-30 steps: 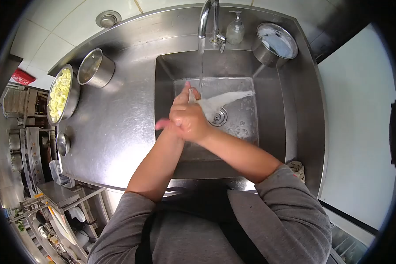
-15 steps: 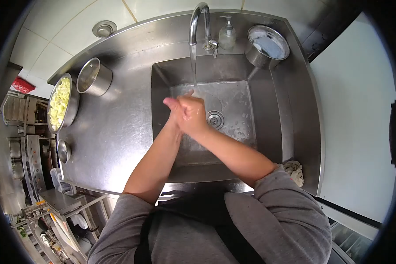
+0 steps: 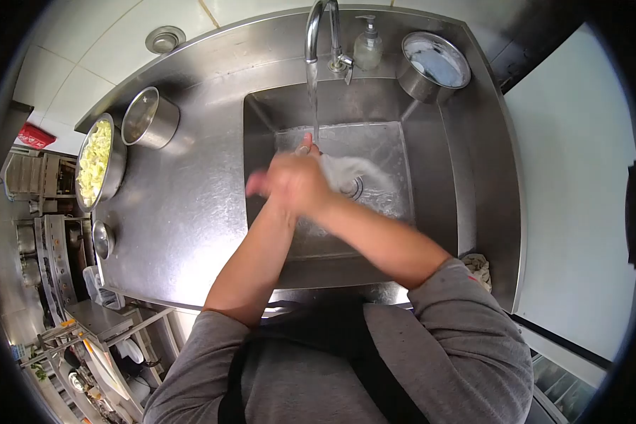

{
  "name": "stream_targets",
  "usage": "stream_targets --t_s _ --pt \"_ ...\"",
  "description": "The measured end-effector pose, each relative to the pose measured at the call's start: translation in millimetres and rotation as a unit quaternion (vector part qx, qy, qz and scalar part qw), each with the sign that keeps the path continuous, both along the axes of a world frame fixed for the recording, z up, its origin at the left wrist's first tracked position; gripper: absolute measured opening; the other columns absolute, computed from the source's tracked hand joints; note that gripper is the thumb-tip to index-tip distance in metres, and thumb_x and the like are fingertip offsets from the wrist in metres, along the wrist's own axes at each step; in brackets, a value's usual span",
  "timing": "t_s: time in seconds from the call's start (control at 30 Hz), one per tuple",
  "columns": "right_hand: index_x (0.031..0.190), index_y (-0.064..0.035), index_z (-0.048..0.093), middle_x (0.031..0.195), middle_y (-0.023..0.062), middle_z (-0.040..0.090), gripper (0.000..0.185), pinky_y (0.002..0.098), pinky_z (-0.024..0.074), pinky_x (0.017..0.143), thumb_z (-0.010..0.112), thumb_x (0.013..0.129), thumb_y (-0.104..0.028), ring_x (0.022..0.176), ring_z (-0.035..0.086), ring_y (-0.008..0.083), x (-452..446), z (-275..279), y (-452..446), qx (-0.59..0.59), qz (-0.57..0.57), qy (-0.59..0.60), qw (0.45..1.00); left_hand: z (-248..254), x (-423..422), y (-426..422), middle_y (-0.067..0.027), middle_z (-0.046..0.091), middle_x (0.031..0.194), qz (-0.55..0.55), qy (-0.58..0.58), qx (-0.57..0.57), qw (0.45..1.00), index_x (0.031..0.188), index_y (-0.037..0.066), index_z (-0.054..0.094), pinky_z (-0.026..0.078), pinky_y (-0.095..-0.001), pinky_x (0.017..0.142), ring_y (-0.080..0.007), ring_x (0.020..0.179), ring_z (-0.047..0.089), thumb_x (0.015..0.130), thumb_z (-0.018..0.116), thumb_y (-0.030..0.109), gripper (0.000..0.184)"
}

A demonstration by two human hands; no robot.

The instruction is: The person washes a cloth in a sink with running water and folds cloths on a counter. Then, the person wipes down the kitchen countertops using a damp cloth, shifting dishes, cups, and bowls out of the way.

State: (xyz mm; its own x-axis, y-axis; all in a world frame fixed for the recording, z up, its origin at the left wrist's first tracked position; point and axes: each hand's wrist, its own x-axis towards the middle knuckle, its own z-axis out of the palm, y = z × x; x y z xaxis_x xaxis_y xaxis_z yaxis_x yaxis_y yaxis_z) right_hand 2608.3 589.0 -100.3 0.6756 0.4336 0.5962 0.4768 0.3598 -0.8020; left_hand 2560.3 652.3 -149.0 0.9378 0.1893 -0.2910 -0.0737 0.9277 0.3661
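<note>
Both my hands are together over the steel sink (image 3: 431,191), under the running faucet (image 3: 313,35). My right hand (image 3: 299,185) lies over my left, its fingers curled round it and blurred by motion. Beneath it, my left hand (image 3: 307,145) reaches toward the stream with its fingertips stretched out; its thumb sticks out to the left. Most of the left palm is hidden. The water stream (image 3: 314,99) falls by the left fingertips, and a whitish splash (image 3: 353,171) spreads to the right, partly over the drain (image 3: 352,188).
A soap pump bottle (image 3: 368,46) stands behind the sink, beside a steel pot with cloudy liquid (image 3: 434,67). On the left counter are a steel pot (image 3: 150,120), a bowl of chopped pale-green vegetable (image 3: 95,166) and a small bowl (image 3: 103,240). A crumpled cloth (image 3: 478,268) lies at right.
My hands have shifted slightly left, with the right hand now smeared by motion. A broad splash of water has appeared to the right of them. The view has tilted slightly.
</note>
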Motion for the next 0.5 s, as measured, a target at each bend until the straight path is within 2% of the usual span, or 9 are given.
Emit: stream_targets --t_s 0.03,0.07,0.13,0.23,0.27,0.3,0.37,0.4,0.5 --pt "0.072 -0.0055 0.064 0.069 0.0004 0.060 0.021 0.0272 0.0470 0.060 0.062 0.089 -0.015 0.064 0.058 0.0123 10 18 -5 -0.028 -0.020 -0.031 0.999 -6 0 -1 -0.0073 0.061 0.099 -0.005 -0.056 -0.043 0.997 0.101 0.007 0.057 0.052 -0.0360 0.071 -0.0206 0.082 0.063 0.101 0.042 0.026 0.024" --pt "0.069 -0.0028 0.067 0.071 0.0083 0.067 0.022 0.0338 0.0472 0.064 0.072 0.082 -0.020 0.068 0.060 0.0190 24 48 -4 -0.052 -0.084 0.214 0.972 67 8 -25 -0.0038 0.060 0.092 -0.022 0.201 0.126 0.971 0.103 0.010 0.057 0.051 -0.0320 0.069 -0.0182 0.079 0.061 0.099 0.044 0.025 0.020" --pt "0.076 -0.0035 0.067 0.069 0.0066 0.062 0.015 0.0328 0.0466 0.064 0.069 0.084 -0.016 0.068 0.059 0.0162 6 -11 16 -0.032 -0.020 0.166 0.985 8 8 -8 -0.0024 0.058 0.088 -0.039 0.192 0.124 0.973 0.108 0.009 0.057 0.050 -0.0294 0.067 -0.0174 0.076 0.059 0.097 0.048 0.027 0.024" --pt "0.072 -0.0034 0.063 0.062 0.0058 0.056 0.022 0.0298 0.0421 0.057 0.069 0.085 -0.019 0.061 0.053 0.0114 8 -17 23 -0.012 -0.019 0.021 1.000 -59 -1 18 -0.0053 0.059 0.087 0.108 -0.055 -0.183 0.976 0.107 0.001 0.058 0.051 -0.0327 0.062 -0.0199 0.070 0.059 0.091 0.059 0.024 0.028" --pt "0.061 -0.0026 0.059 0.056 0.0068 0.054 0.036 0.0278 0.0382 0.050 0.071 0.085 -0.026 0.054 0.046 0.0095 9 -6 18 -0.013 -0.085 -0.067 0.994 -8 0 3 -0.0039 0.056 0.082 0.063 0.070 -0.017 0.995 0.104 0.000 0.058 0.051 -0.0321 0.061 -0.0175 0.069 0.058 0.091 0.059 0.021 0.025" --pt "0.055 -0.0033 0.050 0.057 0.0070 0.055 0.041 0.0282 0.0396 0.051 0.070 0.085 -0.023 0.055 0.048 0.0103 33 13 15 -0.119 -0.070 0.060 0.989 34 7 -6 -0.0025 0.053 0.077 0.015 0.185 0.154 0.970 0.101 -0.001 0.059 0.051 -0.0314 0.061 -0.0151 0.067 0.057 0.091 0.059 0.018 0.021" --pt "0.057 -0.0036 0.054 0.058 0.0067 0.058 0.035 0.0291 0.0416 0.052 0.068 0.085 -0.019 0.056 0.052 0.0104 67 6 19 -0.212 -0.108 0.129 0.962 41 6 -5 -0.0034 0.055 0.080 -0.002 0.189 0.146 0.971 0.101 -0.001 0.059 0.053 -0.0355 0.066 -0.0164 0.074 0.061 0.093 0.055 0.016 0.018" --pt "0.055 -0.0036 0.051 0.056 0.0076 0.055 0.038 0.0320 0.0396 0.049 0.068 0.085 -0.019 0.052 0.050 0.0134 49 -3 24 -0.085 -0.109 0.031 0.990 16 3 6 -0.0046 0.058 0.087 0.028 0.104 0.113 0.988 0.105 0.000 0.058 0.053 -0.0366 0.070 -0.0184 0.079 0.062 0.095 0.054 0.018 0.021" --pt "0.056 -0.0046 0.053 0.056 0.0107 0.055 0.036 0.0352 0.0384 0.049 0.068 0.084 -0.023 0.050 0.048 0.0181 55 -9 42 -0.133 -0.133 -0.024 0.982 -15 2 23 -0.0071 0.062 0.102 0.083 -0.066 0.042 0.993 0.113 0.001 0.056 0.054 -0.0389 0.078 -0.0224 0.088 0.063 0.097 0.051 0.023 0.028"
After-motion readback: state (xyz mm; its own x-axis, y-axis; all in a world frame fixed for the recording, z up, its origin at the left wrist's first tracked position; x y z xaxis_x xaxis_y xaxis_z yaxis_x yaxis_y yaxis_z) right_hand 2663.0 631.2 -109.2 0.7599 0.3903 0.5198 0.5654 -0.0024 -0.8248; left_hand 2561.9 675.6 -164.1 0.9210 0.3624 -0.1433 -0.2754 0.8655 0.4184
